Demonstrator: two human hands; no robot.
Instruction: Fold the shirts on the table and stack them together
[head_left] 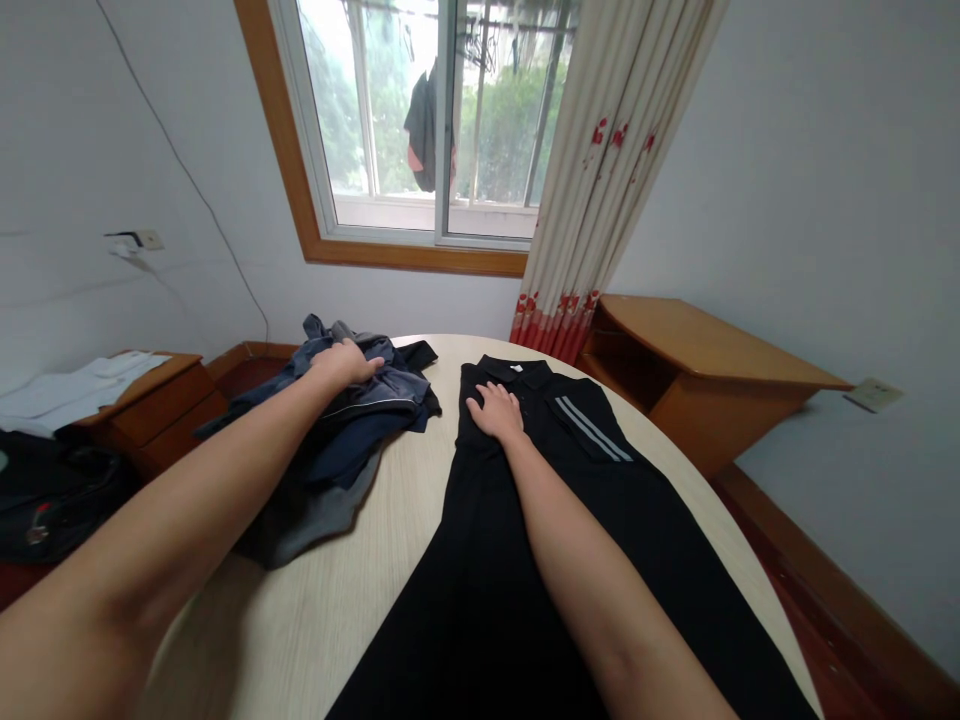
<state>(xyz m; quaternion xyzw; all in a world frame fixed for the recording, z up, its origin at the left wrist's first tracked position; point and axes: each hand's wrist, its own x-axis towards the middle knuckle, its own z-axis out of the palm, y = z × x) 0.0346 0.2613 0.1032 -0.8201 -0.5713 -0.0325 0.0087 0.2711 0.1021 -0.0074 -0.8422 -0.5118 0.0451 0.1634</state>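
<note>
black collared shirt (480,555) lies spread face up on the pale round table (405,490), running from the centre of the frame down to the lower edge and out toward the lower right. its collar (536,374) sits at the far end, near the table's far rim, with a small whitish label showing inside. two grey stripes (592,430) cross the cloth right of centre, slanting down to the right. right hand (496,410) rests palm down on the shirt just below the collar, fingers spread and lying on the fabric, pinching nothing; the forearm crosses the shirt from the lower right. left hand (343,363) is on top of a heap of dark clothes (349,455), left of centre, thumb held out to the right; the other fingers are partly hidden, so cannot tell whether they pinch the cloth. heap is rumpled, navy, grey and black, and stands apart from the shirt with a strip of bare tabletop between. surroundings: window (499,140) at upper centre, patterned curtain (600,150) just right of it, brown wooden cabinet (735,345) at right, black bag (64,490) at the left edge of the frame.
</note>
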